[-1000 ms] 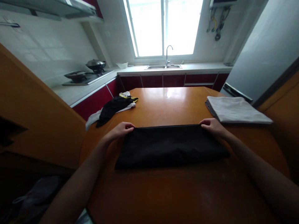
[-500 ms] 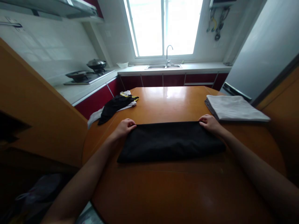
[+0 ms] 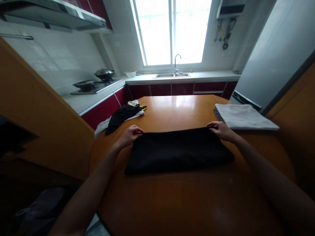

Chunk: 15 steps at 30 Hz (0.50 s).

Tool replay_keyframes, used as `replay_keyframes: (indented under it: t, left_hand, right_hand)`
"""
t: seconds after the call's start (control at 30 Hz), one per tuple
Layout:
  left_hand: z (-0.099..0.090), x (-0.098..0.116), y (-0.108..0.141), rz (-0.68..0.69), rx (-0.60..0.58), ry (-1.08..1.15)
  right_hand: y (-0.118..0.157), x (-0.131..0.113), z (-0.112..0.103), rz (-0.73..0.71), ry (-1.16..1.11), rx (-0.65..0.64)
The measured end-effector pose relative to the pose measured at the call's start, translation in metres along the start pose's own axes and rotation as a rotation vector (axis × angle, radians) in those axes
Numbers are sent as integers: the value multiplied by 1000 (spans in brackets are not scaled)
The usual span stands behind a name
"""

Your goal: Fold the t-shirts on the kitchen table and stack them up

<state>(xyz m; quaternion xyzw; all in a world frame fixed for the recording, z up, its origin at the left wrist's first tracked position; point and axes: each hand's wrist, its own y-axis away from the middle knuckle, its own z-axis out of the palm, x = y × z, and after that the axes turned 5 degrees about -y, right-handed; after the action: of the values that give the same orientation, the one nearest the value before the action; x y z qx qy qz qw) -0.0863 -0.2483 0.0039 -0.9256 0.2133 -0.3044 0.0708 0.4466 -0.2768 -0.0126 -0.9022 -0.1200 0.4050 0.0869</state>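
A black folded cloth (image 3: 177, 150), perhaps a garment, lies as a wide strip across the wooden table (image 3: 187, 203). At its far left corner my left hand (image 3: 130, 135) pinches the edge between thumb and fingers. My right hand (image 3: 221, 130) grips the far right corner in the same way. The far edge is stretched straight between both hands and looks slightly raised on the right. The near edge rests on the tabletop. Which garment it is cannot be made out.
Folded white and grey cloths (image 3: 246, 117) are stacked at the table's right. Rumpled black and white clothes (image 3: 123, 116) with yellow trim hang over its left edge. Beyond stand a counter with a sink (image 3: 164, 75), a stove with pans (image 3: 104, 74) and a fridge (image 3: 265, 59).
The view has tilted up a little. Both hands keep hold of the black cloth's far corners, and its right end appears lifted slightly higher.
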Motion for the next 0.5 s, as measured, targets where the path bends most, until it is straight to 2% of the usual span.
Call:
replay_keyframes:
  t: [0.13,0.27,0.37,0.5]
  left_hand:
    - [-22,10,5,41,31,73]
    - [-40,22,12,42,9,-40]
    - [-52,36,17,71,31,-133]
    - [-72,59,23,152,117,-189]
  right_hand:
    - [6,-24,-22,-105,33,66]
    - [15,-46,-40,-206,53,125]
    - [22,-57,-51,-227,51,142]
    - [28,-67,-65,-222,71,181]
